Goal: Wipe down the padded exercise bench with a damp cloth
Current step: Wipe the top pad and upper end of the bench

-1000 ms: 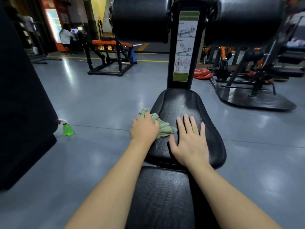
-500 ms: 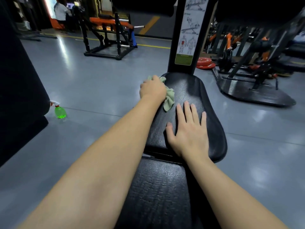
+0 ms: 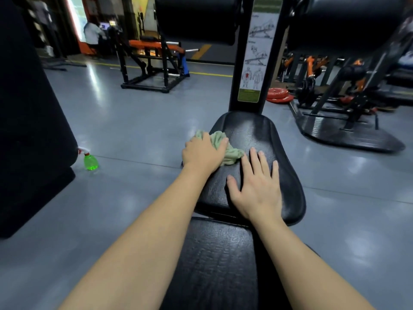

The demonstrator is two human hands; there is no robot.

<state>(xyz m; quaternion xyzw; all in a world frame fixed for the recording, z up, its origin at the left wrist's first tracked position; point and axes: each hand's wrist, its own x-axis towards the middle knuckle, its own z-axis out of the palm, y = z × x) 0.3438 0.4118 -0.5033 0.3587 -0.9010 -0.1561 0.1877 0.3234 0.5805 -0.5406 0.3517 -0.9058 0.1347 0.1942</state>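
- While the left grip (image 3: 204, 153) clutches the cloth (image 3: 232, 154) on the seat pad (image 3: 257, 130), wiping seems partway.
- Right grip (image 3: 257, 189) lies flat, released, just beside.
- Long pad (image 3: 219, 265) behind both is probably yet to do.

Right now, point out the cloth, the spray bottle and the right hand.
cloth (image 3: 233, 154): head view, on the loose bunched end.
spray bottle (image 3: 90, 162): head view, on the green body below the trigger.
right hand (image 3: 257, 191): head view, on the back of the hand.
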